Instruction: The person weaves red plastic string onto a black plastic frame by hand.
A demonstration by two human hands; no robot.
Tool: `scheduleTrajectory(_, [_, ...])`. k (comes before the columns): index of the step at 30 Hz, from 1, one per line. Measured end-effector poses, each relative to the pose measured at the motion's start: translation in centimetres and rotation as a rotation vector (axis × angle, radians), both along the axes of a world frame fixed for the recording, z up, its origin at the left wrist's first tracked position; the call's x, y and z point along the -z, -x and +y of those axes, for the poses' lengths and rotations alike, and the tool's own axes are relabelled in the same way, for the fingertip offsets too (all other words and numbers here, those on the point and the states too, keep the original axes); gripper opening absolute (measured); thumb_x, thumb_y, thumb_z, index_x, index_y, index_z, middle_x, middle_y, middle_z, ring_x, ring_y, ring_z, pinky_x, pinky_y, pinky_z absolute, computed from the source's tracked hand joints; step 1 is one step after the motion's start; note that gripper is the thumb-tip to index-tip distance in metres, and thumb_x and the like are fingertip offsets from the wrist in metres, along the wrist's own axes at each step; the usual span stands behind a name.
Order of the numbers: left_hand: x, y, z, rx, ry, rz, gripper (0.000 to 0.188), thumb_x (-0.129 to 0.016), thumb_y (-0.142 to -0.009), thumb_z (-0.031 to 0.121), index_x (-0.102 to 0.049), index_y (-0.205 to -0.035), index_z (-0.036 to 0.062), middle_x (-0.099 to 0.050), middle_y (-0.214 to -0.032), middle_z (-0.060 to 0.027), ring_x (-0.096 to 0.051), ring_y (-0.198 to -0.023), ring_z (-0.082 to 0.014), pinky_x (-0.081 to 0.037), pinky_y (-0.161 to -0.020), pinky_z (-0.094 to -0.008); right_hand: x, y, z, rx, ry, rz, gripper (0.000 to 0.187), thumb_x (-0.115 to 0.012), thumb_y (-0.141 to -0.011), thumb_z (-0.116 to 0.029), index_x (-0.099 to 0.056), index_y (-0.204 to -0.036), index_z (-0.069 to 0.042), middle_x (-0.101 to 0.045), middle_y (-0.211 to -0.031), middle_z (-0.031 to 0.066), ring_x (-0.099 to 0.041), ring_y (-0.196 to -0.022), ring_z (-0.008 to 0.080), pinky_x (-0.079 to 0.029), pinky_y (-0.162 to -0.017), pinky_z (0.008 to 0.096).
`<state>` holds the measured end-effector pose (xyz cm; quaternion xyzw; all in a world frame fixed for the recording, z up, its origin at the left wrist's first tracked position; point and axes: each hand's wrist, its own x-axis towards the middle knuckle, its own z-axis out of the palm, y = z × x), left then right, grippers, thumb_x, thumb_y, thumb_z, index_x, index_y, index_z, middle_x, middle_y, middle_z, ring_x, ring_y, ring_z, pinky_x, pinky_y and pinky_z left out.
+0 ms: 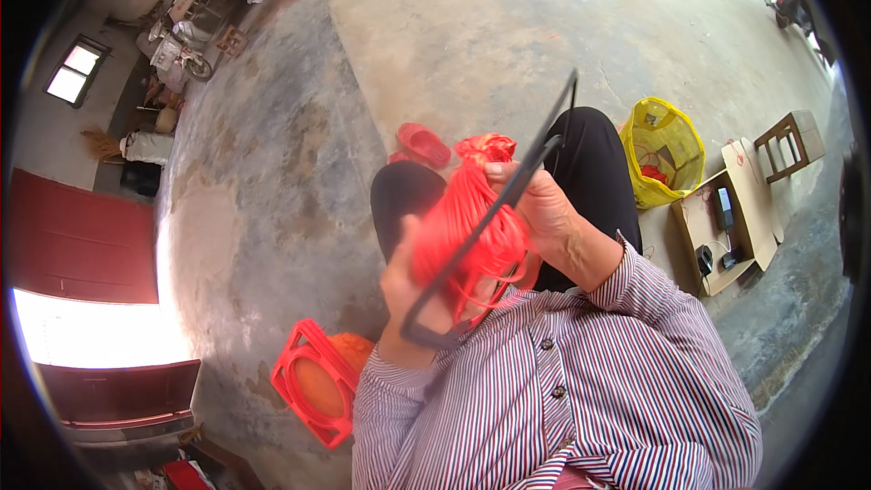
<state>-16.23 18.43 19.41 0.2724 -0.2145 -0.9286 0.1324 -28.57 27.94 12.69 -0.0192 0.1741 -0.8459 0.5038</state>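
Note:
A thick bundle of glossy red cord (454,218) is in front of my lap, its many strands gathered at a bunched upper end. My right hand (546,204) is closed on its right side near that end, thumb and fingers pinching the strands. Against the lower left of the bundle lies my left hand (408,295), blurred by motion, its fingers mostly hidden by the cord. A few loose loops hang out at the bottom. A dark, narrow frame (490,213) crosses slantwise in front of the bundle; I cannot tell what it belongs to.
A yellow basket (685,132) with something red inside stands to the right. Beyond it are an open cardboard box (758,209) with small devices and a wooden stool (789,145). A red plastic seat (299,381) is at lower left. A red shoe (424,145) shows past my knees.

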Motion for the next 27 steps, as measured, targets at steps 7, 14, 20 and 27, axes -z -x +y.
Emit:
scheduleTrajectory(7, [2.5,-1.3,-3.6,0.406,0.271,0.399,0.059,-0.049,-0.093,0.052,-0.052,-0.128,0.0045,-0.044,-0.061,-0.0094,-0.035,-0.045,-0.0139,-0.028,-0.033,-0.0231,5.5,0.1,3.1,0.141,-0.005,0.113,0.039,-0.057,-0.076,-0.026,-0.06,-0.103,0.001,-0.062,-0.107,0.0173,-0.06,-0.1,0.0291,-0.047,-0.09,0.0408])
scheduleTrajectory(14, [3.2,-1.4,-5.4,0.373,0.3,0.378,0.044,-0.064,-0.09,0.019,-0.05,-0.13,0.0068,-0.046,-0.062,-0.0073,-0.038,-0.045,-0.0117,-0.03,-0.033,-0.0222,-1.0,5.8,7.2,0.096,0.701,0.229,0.034,-0.033,-0.102,-0.035,-0.048,-0.11,-0.005,-0.05,-0.068,0.003,-0.048,-0.052,0.0145,-0.043,-0.08,0.0406])
scheduleTrajectory(20, [3.8,-2.1,-6.8,0.256,0.487,0.334,0.044,-0.062,-0.092,0.02,-0.045,-0.131,0.0092,-0.045,-0.064,-0.0061,-0.041,-0.047,-0.0113,-0.033,-0.033,-0.0206,0.8,2.6,7.3,0.176,0.411,0.338,0.038,-0.033,-0.102,-0.04,-0.051,-0.106,-0.006,-0.05,-0.061,0.0033,-0.046,-0.049,0.016,-0.044,-0.076,0.0403])
scheduleTrajectory(27, [4.6,-2.3,-7.2,0.277,0.36,0.37,0.041,-0.058,-0.094,0.021,-0.048,-0.131,0.0059,-0.045,-0.065,-0.0065,-0.041,-0.048,-0.0115,-0.032,-0.034,-0.0212,2.8,1.9,5.7,0.232,-0.152,0.088,0.025,-0.053,-0.097,-0.026,-0.056,-0.108,-0.004,-0.06,-0.083,0.005,-0.06,-0.074,0.015,-0.051,-0.074,0.031])
